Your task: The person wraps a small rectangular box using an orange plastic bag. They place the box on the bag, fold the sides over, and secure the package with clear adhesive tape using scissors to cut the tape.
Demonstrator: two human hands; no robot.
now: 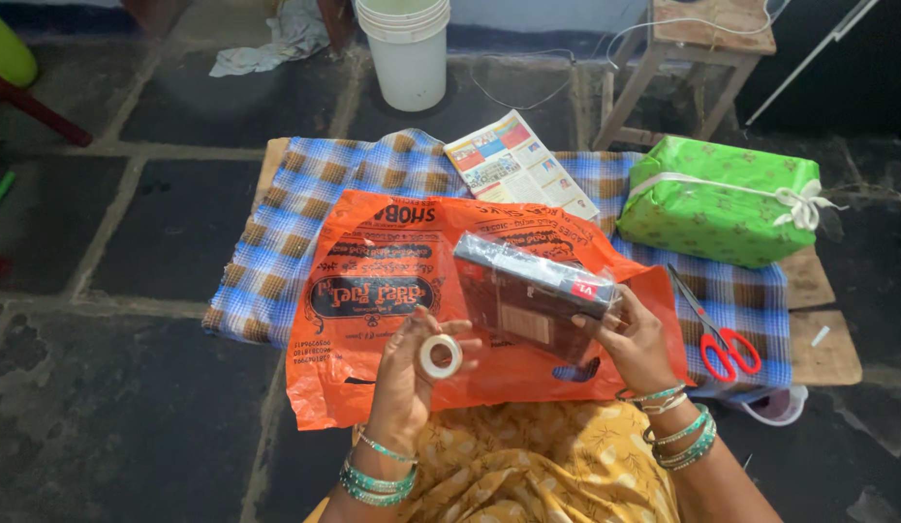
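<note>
My left hand (407, 373) holds a small roll of clear tape (440, 355) upright between the fingers, just above my lap. My right hand (633, 339) grips the right end of a dark box wrapped in clear plastic (528, 295), tilted over an orange plastic bag (373, 291). The bag lies spread on a blue and brown checked cloth (305, 213). Green bangles ring both wrists.
A green wrapped gift with a white ribbon (717, 199) sits at the right on the cloth. Red-handled scissors (717, 339) lie beside my right hand. A folded printed leaflet (518, 165), a white bucket (407, 53) and a wooden stool (698, 48) stand further back on the stone floor.
</note>
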